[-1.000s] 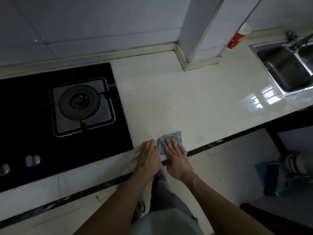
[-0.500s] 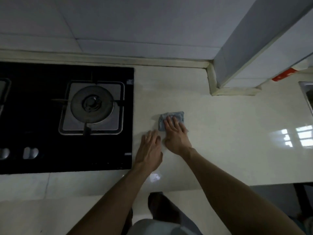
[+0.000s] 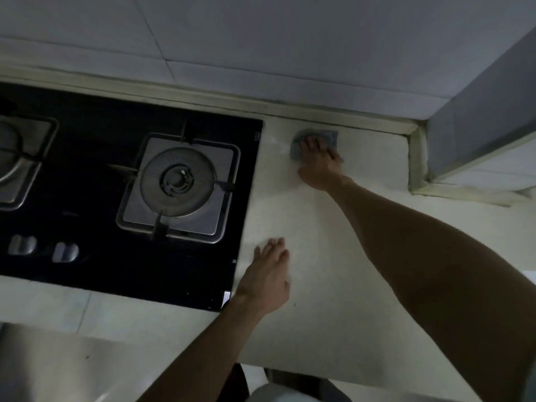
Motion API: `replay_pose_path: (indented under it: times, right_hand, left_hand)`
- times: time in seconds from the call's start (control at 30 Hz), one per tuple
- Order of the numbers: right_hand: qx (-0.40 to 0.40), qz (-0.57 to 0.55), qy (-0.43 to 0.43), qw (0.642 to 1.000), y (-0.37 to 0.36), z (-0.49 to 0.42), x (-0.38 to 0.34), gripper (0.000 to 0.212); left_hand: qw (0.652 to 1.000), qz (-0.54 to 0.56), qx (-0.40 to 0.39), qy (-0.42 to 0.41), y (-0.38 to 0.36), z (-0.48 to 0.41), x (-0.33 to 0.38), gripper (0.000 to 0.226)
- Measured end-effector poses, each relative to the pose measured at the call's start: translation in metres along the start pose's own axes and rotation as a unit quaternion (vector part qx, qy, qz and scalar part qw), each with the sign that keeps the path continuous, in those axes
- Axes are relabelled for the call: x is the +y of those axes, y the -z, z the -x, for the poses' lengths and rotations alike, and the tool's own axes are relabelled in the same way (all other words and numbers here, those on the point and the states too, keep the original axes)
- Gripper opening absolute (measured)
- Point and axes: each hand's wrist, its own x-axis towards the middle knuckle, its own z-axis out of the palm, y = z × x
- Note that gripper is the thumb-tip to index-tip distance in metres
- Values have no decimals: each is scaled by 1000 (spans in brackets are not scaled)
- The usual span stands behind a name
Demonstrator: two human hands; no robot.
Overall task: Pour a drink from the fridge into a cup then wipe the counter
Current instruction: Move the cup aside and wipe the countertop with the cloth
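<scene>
A small grey-blue cloth (image 3: 329, 137) lies on the pale counter (image 3: 362, 256) close to the back wall, just right of the hob. My right hand (image 3: 319, 161) presses flat on the cloth with straight fingers, arm stretched far forward. My left hand (image 3: 268, 278) rests flat on the counter near the hob's right edge, fingers straight, holding nothing. No cup or drink is in view.
A black glass gas hob (image 3: 116, 198) with a round burner (image 3: 178, 179) and two knobs (image 3: 65, 252) fills the left. A tiled wall runs along the back. A tiled pillar (image 3: 478, 126) juts onto the counter at the right.
My right hand has pushed the cloth away from the counter's front edge to the back wall. My left hand stayed flat near the hob. The view shifted left, losing the sink and cup.
</scene>
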Motion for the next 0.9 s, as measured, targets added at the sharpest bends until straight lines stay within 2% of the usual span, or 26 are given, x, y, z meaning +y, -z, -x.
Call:
replay_pose_path:
  times: [0.23, 0.6, 0.9]
  right_hand:
    - [25, -18, -64, 997, 1, -37, -45, 80]
    - [18, 32, 0, 999, -8, -48, -66, 84]
    - [19, 40, 59, 997, -25, 1, -73, 83]
  left_hand:
    - [1000, 10, -3, -15, 2, 4, -2, 67]
    - [1000, -6, -1, -24, -6, 4, -4, 72]
    - [1000, -7, 8, -24, -5, 7, -2, 74]
